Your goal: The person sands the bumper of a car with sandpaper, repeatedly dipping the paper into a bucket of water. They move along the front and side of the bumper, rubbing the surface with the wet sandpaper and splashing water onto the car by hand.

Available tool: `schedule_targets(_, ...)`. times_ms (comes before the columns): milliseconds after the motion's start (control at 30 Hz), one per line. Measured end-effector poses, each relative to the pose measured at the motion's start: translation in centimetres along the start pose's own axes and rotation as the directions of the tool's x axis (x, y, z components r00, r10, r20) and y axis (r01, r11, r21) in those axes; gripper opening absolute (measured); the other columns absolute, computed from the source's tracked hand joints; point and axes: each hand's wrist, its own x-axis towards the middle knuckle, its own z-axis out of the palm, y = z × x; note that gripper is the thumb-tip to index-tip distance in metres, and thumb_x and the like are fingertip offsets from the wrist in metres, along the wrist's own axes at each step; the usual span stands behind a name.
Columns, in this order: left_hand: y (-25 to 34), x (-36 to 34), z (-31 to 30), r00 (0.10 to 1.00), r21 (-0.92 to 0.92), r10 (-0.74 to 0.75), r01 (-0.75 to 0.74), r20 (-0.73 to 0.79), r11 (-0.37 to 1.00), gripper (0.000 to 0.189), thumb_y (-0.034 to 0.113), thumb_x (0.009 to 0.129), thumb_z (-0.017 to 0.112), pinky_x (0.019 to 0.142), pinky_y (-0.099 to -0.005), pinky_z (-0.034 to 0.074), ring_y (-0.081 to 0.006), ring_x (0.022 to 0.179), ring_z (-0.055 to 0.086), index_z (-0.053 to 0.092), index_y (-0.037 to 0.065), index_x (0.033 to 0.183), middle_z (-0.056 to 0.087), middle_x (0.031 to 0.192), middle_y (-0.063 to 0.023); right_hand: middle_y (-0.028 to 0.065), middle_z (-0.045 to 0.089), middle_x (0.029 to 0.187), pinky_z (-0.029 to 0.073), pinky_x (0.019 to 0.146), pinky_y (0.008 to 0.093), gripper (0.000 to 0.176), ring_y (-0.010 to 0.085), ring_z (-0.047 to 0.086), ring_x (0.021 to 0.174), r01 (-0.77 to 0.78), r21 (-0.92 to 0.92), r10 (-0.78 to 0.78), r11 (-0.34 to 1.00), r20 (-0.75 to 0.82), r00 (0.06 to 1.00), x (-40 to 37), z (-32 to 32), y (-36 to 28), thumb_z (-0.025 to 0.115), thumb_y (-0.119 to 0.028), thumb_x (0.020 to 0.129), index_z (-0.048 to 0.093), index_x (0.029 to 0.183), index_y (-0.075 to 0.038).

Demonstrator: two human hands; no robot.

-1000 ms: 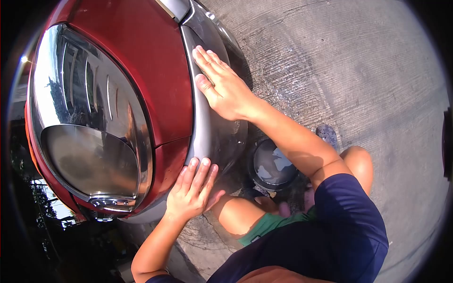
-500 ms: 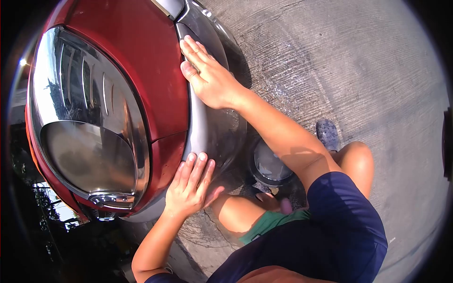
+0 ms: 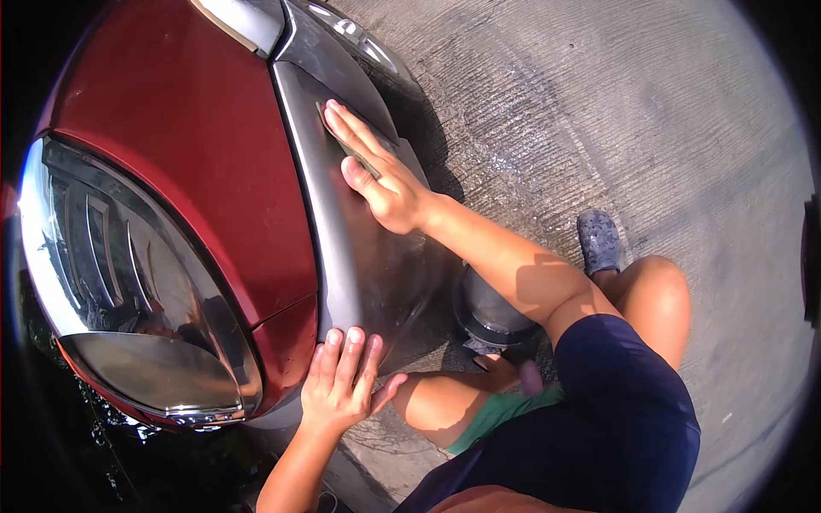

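My right hand [image 3: 386, 186] lies flat against the grey bumper [image 3: 338, 248] of a red car [image 3: 197, 137]. Under its fingers is a thin dark sheet of sandpaper [image 3: 349, 147], pressed to the bumper, with an edge showing beside the thumb. My left hand [image 3: 342, 380] rests lower down, fingers spread and fingertips touching the bumper near the corner of the red panel. It holds nothing. Around the right hand the bumper looks dull and partly wet.
A dark bucket [image 3: 492, 312] stands by my legs. The concrete ground [image 3: 667, 128] is wet close to the car's wheel [image 3: 363, 43]. The headlight [image 3: 145, 299] is left of my hands. A speckled clog [image 3: 599, 239] is on my foot.
My view has shifted, and the car sits further left and lower. My right hand has moved off the upper bumper edge onto its face, exposing the sandpaper. The left hand stays on the bumper.
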Motion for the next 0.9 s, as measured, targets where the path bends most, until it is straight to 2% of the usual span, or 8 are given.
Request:
schedule_targets(100,0.1,-0.3,0.5,1.0,0.03,0.009,-0.008,-0.028,1.0,0.081,0.057,0.085,0.079,0.119,-0.0567,0.037,-0.0494,0.147,0.044,0.063,0.002,0.142,0.047,0.158,-0.0272,0.0167,0.027,0.173,0.014,0.131,0.0438,0.067,0.0303,0.021,0.161,0.044,-0.008,-0.044,0.999,0.054,0.998,7.0,-0.8,0.1,0.035,-0.044,0.113,0.029,0.165,-0.003)
schedule_targets(267,0.1,-0.5,0.3,1.0,0.05,0.014,-0.014,-0.002,0.999,0.084,0.059,0.085,0.079,0.117,-0.0586,0.038,-0.0511,0.146,0.043,0.062,0.002,0.144,0.044,0.159,-0.0275,0.0194,0.022,0.174,0.014,0.131,0.0456,0.066,0.0345,0.016,0.163,-0.045,0.046,0.048,0.998,-0.06,0.997,-2.6,-0.4,3.8,0.029,-0.042,0.115,0.024,0.166,0.0)
schedule_targets(433,0.1,-0.8,0.5,1.0,0.066,0.027,-0.028,0.011,0.997,0.086,0.061,0.084,0.079,0.116,-0.0593,0.04,-0.0529,0.147,0.041,0.061,0.002,0.145,0.04,0.162,-0.0275,0.0192,0.026,0.173,0.029,0.126,0.0392,0.067,0.03,0.029,0.159,-0.059,0.128,0.055,0.99,0.039,0.998,3.5,-1.6,1.9,0.037,-0.039,0.113,0.025,0.165,0.002)
schedule_targets(533,0.0,-0.6,0.1,1.0,0.041,0.025,-0.026,0.015,0.999,0.084,0.06,0.085,0.078,0.118,-0.0575,0.037,-0.0505,0.148,0.041,0.062,0.003,0.144,0.041,0.162,-0.0271,0.0187,0.018,0.175,0.013,0.132,0.0442,0.068,0.0314,0.016,0.163,-0.155,0.123,0.155,0.98,0.009,0.988,-5.0,-1.7,5.3,0.035,-0.038,0.113,0.02,0.167,0.0)
schedule_targets(667,-0.1,-0.8,-0.1,0.999,0.023,0.039,-0.039,0.014,0.999,0.082,0.059,0.085,0.078,0.12,-0.0556,0.035,-0.0485,0.149,0.041,0.063,0.004,0.144,0.043,0.161,-0.0273,0.0209,0.016,0.175,0.011,0.132,0.0437,0.068,0.0336,0.013,0.163,0.019,-0.135,-0.005,0.991,0.106,0.994,3.3,-1.9,0.9,0.032,-0.04,0.114,0.019,0.167,0.0)
schedule_targets(767,-0.1,0.0,-0.3,1.0,0.054,0.013,-0.013,0.006,0.998,0.078,0.06,0.084,0.079,0.118,-0.0531,0.039,-0.0455,0.148,0.043,0.067,0.007,0.139,0.047,0.159,-0.0229,0.0207,0.016,0.175,0.011,0.132,0.0434,0.068,0.0329,0.012,0.163,-0.09,-0.009,0.091,0.996,0.048,0.995,-0.9,-1.6,3.1,0.028,-0.041,0.115,0.018,0.167,0.002)
schedule_targets(833,-0.1,0.1,-0.4,1.0,0.02,0.006,-0.006,0.009,1.0,0.076,0.06,0.083,0.079,0.115,-0.0526,0.042,-0.0443,0.146,0.044,0.069,0.008,0.138,0.048,0.158,-0.0214,0.0201,0.016,0.175,0.012,0.132,0.0431,0.069,0.0326,0.012,0.163,-0.315,-0.02,0.315,0.949,0.022,0.949,-9.6,-1.4,7.9,0.026,-0.043,0.115,0.018,0.166,0.003)
schedule_targets(900,-0.3,0.3,-0.1,1.0,0.033,0.006,-0.005,-0.011,0.999,0.077,0.06,0.084,0.079,0.113,-0.0526,0.044,-0.0444,0.147,0.043,0.068,0.009,0.139,0.047,0.158,-0.0216,0.0194,0.016,0.176,0.013,0.131,0.0426,0.069,0.0328,0.012,0.163,-0.356,-0.001,0.356,0.935,-0.015,0.934,-8.1,-1.2,6.6,0.024,-0.042,0.115,0.018,0.166,0.005)
